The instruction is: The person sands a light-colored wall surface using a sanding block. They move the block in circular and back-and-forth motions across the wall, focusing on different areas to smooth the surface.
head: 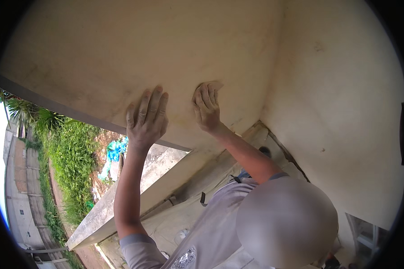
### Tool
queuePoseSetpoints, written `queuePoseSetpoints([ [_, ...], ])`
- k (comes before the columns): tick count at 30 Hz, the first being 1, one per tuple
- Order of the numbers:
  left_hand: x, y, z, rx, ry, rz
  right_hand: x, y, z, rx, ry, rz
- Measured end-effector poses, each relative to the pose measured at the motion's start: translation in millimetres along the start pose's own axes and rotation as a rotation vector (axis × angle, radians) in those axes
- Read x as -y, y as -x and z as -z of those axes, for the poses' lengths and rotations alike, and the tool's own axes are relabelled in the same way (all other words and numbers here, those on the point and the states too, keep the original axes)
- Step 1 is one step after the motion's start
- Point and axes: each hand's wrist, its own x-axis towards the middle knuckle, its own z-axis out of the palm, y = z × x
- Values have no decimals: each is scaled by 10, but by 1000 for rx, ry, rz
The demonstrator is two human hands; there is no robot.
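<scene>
My left hand (pixel 147 116) lies flat against a pale, smooth plastered wall (pixel 128 43), fingers slightly apart and dusted with whitish powder. To its right, my right hand (pixel 207 107) presses on the same wall with bent fingers. Under those fingers is a thin beige sheet (pixel 216 84), perhaps sandpaper; one pointed corner sticks out, and the rest is hidden. Faint brownish smudges show on the wall around both hands. My grey shirt (pixel 208 225) fills the lower middle, partly covered by a blurred patch.
A second pale wall (pixel 330 101) meets the first in a corner at right. Below runs a concrete ledge (pixel 161 164), with a wrinkled cover sheet (pixel 175 218) beside it. Outside at left are green plants (pixel 70 158) and blue plastic (pixel 116 149). A window (pixel 367 238) shows at lower right.
</scene>
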Motion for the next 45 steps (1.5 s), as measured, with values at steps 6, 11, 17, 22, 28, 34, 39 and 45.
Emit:
queuePoseSetpoints([
  [6, -17, -54, 17, -2, -18, 1, 332, -757, 74, -217, -121, -97],
  [11, -10, -41, 18, -13, -32, 4, 178, 371, -17, 157, -29, 125],
  [17, -61, -71, 36, -24, 13, 29, 673, -1154, 90, -212, -105, -14],
  [22, -8, -100, 92, -34, 84, -6, 195, 361, -41, 89, -52, -93],
  [28, -36, -80, 44, -28, 63, 9, -524, -1312, 625, -296, -81, -245],
  [34, -265, -233, 80, 201, 145, 84, -401, 97, 138, 7, -54, -126],
  [39, -517, -259, -57, 191, 123, 80, -1236, -1037, 660, -295, -63, -333],
  [45, -1054, -910, -387, 165, 119, -5, -1361, -748, 608, -201, -128, -228],
])
